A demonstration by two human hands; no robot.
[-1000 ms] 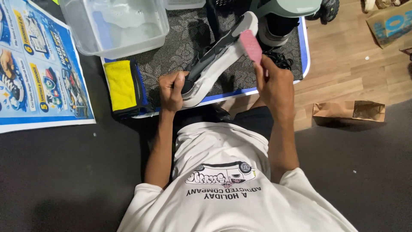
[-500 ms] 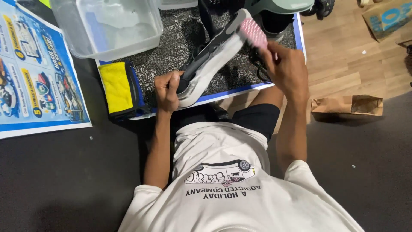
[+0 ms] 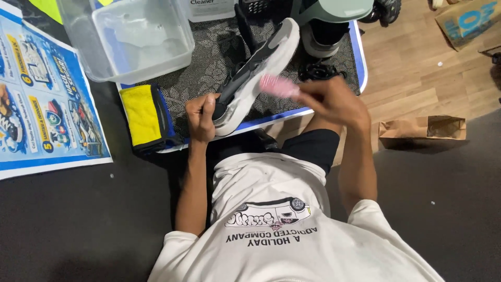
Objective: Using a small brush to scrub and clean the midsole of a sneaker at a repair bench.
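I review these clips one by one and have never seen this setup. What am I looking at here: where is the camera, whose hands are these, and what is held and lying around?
One camera, worn on a person's head, looks down at their own torso and bare hands. The left hand grips the heel end of a black and white sneaker, tilted sole outward. The right hand holds a pink brush against the sole; it is motion-blurred. Below lies a patterned mat with a blue edge. On it: a clear plastic tub and a folded yellow cloth. A printed poster lies left, a brown paper bag right.

clear plastic tub (image 3: 136, 39), yellow cloth (image 3: 140, 114), printed poster (image 3: 42, 104), brown paper bag (image 3: 422, 128)
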